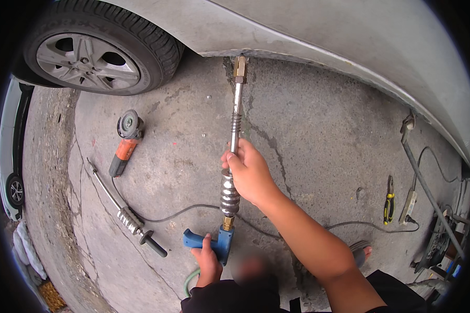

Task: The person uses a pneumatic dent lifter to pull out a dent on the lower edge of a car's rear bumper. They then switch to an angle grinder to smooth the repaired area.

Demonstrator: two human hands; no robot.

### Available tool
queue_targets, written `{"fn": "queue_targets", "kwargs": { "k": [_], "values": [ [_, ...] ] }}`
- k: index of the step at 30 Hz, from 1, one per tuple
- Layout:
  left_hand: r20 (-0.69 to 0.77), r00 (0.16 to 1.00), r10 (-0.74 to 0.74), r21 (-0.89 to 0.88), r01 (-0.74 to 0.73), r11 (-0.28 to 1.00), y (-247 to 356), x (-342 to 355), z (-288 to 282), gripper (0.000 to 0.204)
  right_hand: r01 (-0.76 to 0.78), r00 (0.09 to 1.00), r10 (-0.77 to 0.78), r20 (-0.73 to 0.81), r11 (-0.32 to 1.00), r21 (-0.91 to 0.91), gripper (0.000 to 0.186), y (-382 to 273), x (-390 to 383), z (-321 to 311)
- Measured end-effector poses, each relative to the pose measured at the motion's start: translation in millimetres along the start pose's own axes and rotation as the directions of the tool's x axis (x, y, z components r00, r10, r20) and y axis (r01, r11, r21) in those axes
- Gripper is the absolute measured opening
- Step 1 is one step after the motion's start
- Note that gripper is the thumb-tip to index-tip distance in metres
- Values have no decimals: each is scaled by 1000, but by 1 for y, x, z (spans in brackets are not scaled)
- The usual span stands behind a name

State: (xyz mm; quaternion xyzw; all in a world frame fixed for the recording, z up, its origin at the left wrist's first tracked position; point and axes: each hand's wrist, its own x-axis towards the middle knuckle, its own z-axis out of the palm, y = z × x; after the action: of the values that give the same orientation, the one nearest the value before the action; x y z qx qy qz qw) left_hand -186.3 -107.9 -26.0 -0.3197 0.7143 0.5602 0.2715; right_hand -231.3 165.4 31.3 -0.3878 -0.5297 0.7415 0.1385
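Note:
A slide hammer dent puller (230,194) with a blue pistol-shaped handle reaches from low in the view up to the lower edge of the car body (308,31). Its brass tip (240,68) meets that edge; whether it is fastened there I cannot tell. My left hand (209,263) grips the blue handle, thumb up its near side, other fingers partly hidden. Just above the ribbed sliding weight, my right hand (250,169) is closed around the steel rod. A green hose (190,280) comes out beneath the handle.
An orange angle grinder (125,146) and a second slide hammer (122,208) lie on the concrete at left. The car's wheel (89,60) is at upper left. Yellow-black pliers (389,201), a power strip (408,207) and a leaning metal bar (428,182) are at right. A cord (193,207) crosses the floor.

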Motion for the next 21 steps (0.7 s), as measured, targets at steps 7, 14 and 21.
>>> {"fn": "queue_targets", "kwargs": {
  "k": [7, 14, 21],
  "values": [
    [-10, 996, -86, -123, 84, 989, 6, 3, 7, 53, -67, 992, 48, 119, 985, 161, 21, 20, 2, -8],
    [2, 998, -69, -81, 69, 994, 3, -2, 6, 52, -180, 978, 138, 156, 938, 295, 16, -32, 54, -12],
    [-67, 994, -86, -31, 84, 996, 6, 0, 7, 42, -290, 944, 244, 222, 935, 205, 14, 32, -2, -1]
  ]
}}
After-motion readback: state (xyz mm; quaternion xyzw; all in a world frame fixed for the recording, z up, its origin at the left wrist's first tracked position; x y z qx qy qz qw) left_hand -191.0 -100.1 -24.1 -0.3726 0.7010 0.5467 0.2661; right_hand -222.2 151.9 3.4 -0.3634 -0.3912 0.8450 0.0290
